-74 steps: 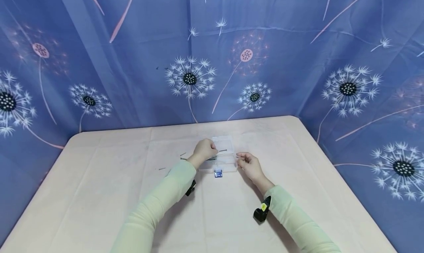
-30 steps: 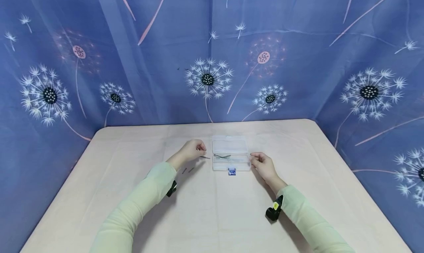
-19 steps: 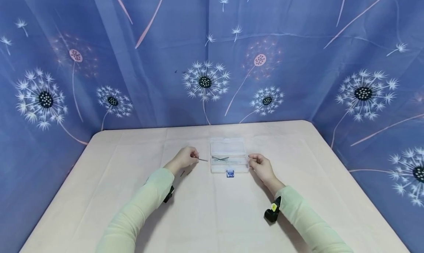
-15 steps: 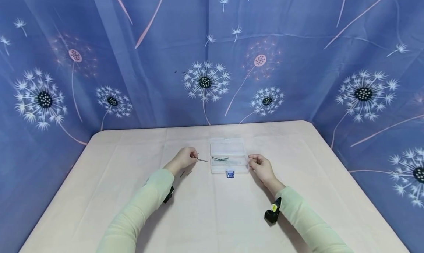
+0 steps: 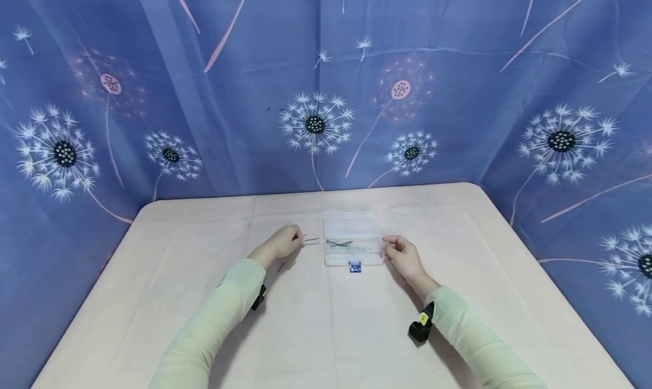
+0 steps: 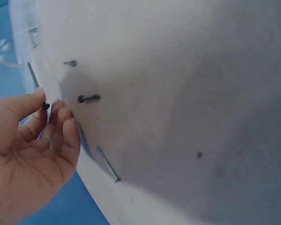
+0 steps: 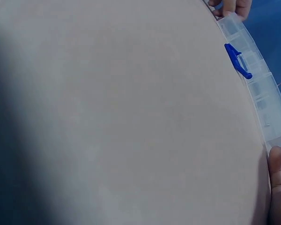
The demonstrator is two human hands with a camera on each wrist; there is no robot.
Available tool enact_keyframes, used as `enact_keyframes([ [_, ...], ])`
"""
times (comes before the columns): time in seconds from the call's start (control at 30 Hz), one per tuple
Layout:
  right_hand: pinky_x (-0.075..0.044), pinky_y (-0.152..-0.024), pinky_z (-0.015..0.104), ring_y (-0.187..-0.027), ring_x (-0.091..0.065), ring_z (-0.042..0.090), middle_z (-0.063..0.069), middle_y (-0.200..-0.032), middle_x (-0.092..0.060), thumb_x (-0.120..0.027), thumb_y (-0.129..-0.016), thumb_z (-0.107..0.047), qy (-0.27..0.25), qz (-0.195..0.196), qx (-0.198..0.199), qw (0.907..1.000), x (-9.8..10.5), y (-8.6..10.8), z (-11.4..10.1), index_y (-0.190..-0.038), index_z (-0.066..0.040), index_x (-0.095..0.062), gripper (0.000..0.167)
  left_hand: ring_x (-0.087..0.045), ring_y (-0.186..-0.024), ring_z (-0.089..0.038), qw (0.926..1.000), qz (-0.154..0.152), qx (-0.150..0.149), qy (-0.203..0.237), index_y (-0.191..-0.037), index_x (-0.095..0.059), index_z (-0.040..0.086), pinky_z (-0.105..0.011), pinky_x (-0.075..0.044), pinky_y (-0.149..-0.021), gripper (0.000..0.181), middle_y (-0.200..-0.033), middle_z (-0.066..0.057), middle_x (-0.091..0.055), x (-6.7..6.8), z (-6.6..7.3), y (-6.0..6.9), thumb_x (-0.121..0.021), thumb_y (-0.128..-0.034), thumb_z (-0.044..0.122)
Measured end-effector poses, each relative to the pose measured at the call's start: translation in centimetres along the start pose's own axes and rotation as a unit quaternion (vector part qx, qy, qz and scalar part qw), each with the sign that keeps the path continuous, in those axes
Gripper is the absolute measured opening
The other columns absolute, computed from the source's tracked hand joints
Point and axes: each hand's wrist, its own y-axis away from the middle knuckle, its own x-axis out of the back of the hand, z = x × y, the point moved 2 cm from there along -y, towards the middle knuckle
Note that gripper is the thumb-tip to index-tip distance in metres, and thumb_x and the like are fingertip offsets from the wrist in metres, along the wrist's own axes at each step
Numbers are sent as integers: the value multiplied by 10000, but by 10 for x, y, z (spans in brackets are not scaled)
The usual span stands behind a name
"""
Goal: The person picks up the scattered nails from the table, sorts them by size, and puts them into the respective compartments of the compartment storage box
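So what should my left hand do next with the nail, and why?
Probably carry the nail rightward and lower it into the open box: your left hand pinches it just left of the box, similar pieces already lie inside, and your right hand is at the box's right end.

The left arm and right arm reach forward, the left hand pinching between thumb and finger, the right hand keeping its thumb straight.

Clear plastic box open around mid-frame, blue latch toward bottom. Couple dark fasteners crossed inside, another fastener pinched in left hand, few loose ones left of center.
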Motion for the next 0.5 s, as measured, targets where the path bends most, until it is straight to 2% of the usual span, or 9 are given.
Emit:
enact_keyframes([
  [0.1,-470,-619,129,-702,-531,37,234,-1034,-610,-481,-923,8,21,-3,3,10000,1,1,-1,-1187,116,-539,291,-567,-725,-190,9984,95,3,560,-924,-552,7,-247,-466,-611,92,-848,-101,-606,4,-1,2,-493,-968,63],
  [0.2,-473,-620,127,-697,-535,26,215,-1023,-614,-477,-922,10,50,14,-9,10000,0,1,-1,-1177,112,-547,283,-652,-803,-236,9904,133,-9,1373,-936,-563,-32,-289,-543,-681,88,-880,-152,-650,7,1,3,-507,-959,32],
  [0.27,-473,-622,127,-697,-534,23,193,-1005,-620,-481,-920,10,80,46,-4,10000,1,0,-1,-1169,110,-551,277,-676,-825,-241,9811,175,-38,1927,-943,-567,-61,-328,-567,-732,90,-888,-174,-668,9,3,1,-521,-949,17],
  [0.37,-476,-622,133,-702,-528,28,169,-965,-622,-490,-915,14,84,53,8,9999,1,-1,0,-1158,113,-553,270,-690,-783,-199,9618,250,-4,2725,-968,-569,-87,-365,-574,-766,97,-897,-188,-685,9,5,-3,-542,-934,0],
  [0.5,-480,-627,136,-714,-524,27,180,-959,-621,-489,-904,30,29,34,54,10000,1,-2,1,-1153,124,-548,273,-682,-690,-117,9399,306,-126,3398,-1018,-551,-110,-392,-573,-766,140,-912,-222,-697,7,8,-8,-558,-925,-5],
])
